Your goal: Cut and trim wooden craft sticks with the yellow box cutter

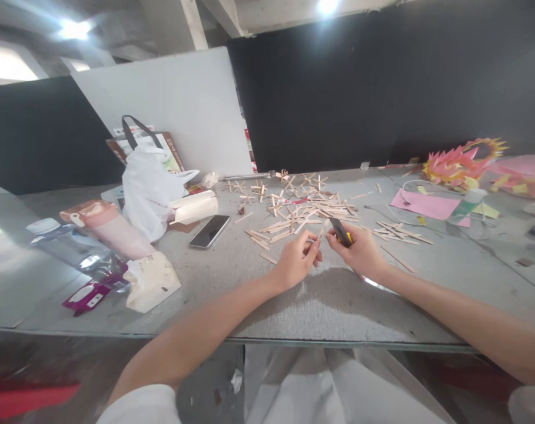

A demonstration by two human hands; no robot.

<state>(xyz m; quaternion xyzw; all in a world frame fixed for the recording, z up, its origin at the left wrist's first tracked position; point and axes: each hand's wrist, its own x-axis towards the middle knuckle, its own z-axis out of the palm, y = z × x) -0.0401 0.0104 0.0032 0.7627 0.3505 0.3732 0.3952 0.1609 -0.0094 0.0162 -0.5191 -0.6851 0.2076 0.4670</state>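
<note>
My left hand is closed, pinching a thin wooden stick that points up and to the right. Facing it, my right hand is wrapped round a black and yellow utility knife. The knife's tip is near the stick; whether they touch I cannot tell. Just beyond both hands lies a loose spread of flat wooden sticks, some of them joined into crossed shapes. A smaller group of sticks lies to the right of my right hand.
A phone, a white bag, a pink bottle and a clear bottle are on the left. Pink paper, a cable and a spiky paper craft lie right. A dark panel stands behind the table.
</note>
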